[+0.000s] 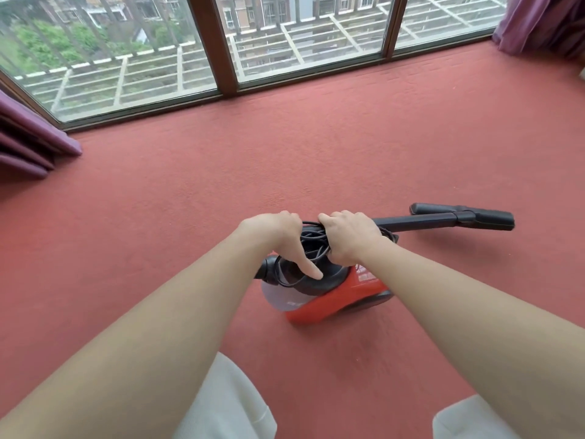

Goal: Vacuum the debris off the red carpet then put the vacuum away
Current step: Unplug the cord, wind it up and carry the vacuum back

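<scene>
A small red and black vacuum (342, 296) stands on the red carpet (221, 185) in front of me. Its black wand runs to the right and ends in a black floor nozzle (468, 216) lying on the carpet. A bundle of black cord (313, 242) is gathered on top of the vacuum. My right hand (348, 237) grips the cord bundle and the handle end of the wand. My left hand (278, 239) is over the cord, fingers curled round it at the top, with the thumb stretched down onto the vacuum's black top. No debris shows on the carpet.
A floor-level window with dark wooden frames (221, 58) runs along the far side. Purple curtains hang at the left (28, 144) and far right (544, 23). My white trouser legs (228, 407) show at the bottom. Carpet stretches all round the vacuum.
</scene>
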Demonstrator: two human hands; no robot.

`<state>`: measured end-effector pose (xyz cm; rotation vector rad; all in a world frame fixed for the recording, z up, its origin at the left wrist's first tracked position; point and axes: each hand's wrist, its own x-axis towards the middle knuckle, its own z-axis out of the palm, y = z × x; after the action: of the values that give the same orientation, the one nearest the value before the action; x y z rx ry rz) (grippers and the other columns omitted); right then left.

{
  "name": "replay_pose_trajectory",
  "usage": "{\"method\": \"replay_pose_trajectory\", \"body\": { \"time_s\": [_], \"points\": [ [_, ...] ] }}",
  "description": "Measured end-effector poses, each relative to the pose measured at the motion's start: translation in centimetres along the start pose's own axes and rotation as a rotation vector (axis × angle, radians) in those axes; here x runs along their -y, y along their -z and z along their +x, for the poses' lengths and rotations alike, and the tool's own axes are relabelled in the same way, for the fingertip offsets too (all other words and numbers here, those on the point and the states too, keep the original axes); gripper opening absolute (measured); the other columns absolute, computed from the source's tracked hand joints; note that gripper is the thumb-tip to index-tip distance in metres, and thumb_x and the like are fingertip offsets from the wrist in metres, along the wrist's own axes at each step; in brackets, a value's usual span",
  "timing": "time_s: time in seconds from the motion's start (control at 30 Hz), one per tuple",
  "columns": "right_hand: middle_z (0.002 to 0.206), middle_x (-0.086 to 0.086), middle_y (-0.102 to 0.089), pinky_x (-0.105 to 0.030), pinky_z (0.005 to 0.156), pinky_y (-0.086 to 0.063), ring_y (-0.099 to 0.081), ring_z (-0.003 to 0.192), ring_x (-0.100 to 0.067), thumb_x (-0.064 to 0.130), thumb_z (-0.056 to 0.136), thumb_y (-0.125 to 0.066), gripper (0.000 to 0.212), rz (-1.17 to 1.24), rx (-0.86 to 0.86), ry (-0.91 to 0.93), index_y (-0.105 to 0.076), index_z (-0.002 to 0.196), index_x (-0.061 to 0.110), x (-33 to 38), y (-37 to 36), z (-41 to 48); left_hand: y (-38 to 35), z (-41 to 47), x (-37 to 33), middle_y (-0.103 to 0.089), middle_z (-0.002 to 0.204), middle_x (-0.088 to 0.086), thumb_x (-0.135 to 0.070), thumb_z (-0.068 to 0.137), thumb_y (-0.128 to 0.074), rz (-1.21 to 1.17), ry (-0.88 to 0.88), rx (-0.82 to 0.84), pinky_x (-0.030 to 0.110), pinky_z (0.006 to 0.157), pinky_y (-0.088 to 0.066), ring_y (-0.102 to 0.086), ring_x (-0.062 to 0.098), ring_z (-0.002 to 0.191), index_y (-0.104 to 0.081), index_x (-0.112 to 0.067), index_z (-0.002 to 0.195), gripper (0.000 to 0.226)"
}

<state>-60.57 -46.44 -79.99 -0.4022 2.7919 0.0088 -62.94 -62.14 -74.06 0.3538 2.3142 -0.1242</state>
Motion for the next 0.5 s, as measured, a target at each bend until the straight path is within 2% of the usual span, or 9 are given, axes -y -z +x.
{"method": "replay_pose_trajectory", "body": {
  "time_s": [0.07,0.17,0.33,0.5],
  "points": [
    [0.12,-0.005,-0.058,-0.041,0.095,-0.038,-0.052,0.116,-0.026,0.034,0.079,-0.063,0.051,-0.049,0.012,-0.012,-0.044,0.124,0.022,0.3,0.1,0.1,-1.5,0.7,-1.5,-0.04,0.143,0.003,-0.076,0.052,-0.081,0.025,0.019,-0.047,0.056,0.103,-0.043,-0.044,0.031,0.132,-0.028,-0.015,0.147,0.124],
    [0.126,-0.008,-0.056,-0.045,0.102,-0.033,-0.048,0.122,-0.028,0.035,0.079,-0.063,0.055,-0.1,0.01,-0.038,-0.043,0.13,0.022,0.6,0.1,0.1,-3.0,1.9,-2.1,-0.029,0.147,0.01,-0.053,0.065,-0.084,-0.027,0.031,-0.109,0.065,0.105,-0.033,-0.036,0.039,0.136,-0.02,-0.024,0.149,0.11],
    [0.121,-0.009,-0.057,-0.043,0.096,-0.037,-0.053,0.114,-0.03,0.028,0.082,-0.06,0.045,-0.098,-0.025,-0.032,-0.046,0.123,0.018,0.4,-0.1,0.1,-5.0,2.5,-0.7,-0.042,0.122,0.004,-0.042,0.079,-0.06,-0.069,-0.102,-0.379,0.057,0.092,-0.036,-0.047,0.033,0.118,-0.039,-0.022,0.122,0.052],
    [0.115,-0.006,-0.059,-0.039,0.091,-0.04,-0.057,0.109,-0.028,0.02,0.083,-0.059,0.039,-0.038,-0.049,-0.004,-0.046,0.119,0.02,0.5,-0.3,-0.1,-5.5,2.0,-0.8,-0.049,0.116,0.003,-0.036,0.084,-0.058,0.026,-0.118,-0.501,0.047,0.082,-0.043,-0.057,0.033,0.106,-0.044,-0.02,0.122,0.044]
  ]
}}
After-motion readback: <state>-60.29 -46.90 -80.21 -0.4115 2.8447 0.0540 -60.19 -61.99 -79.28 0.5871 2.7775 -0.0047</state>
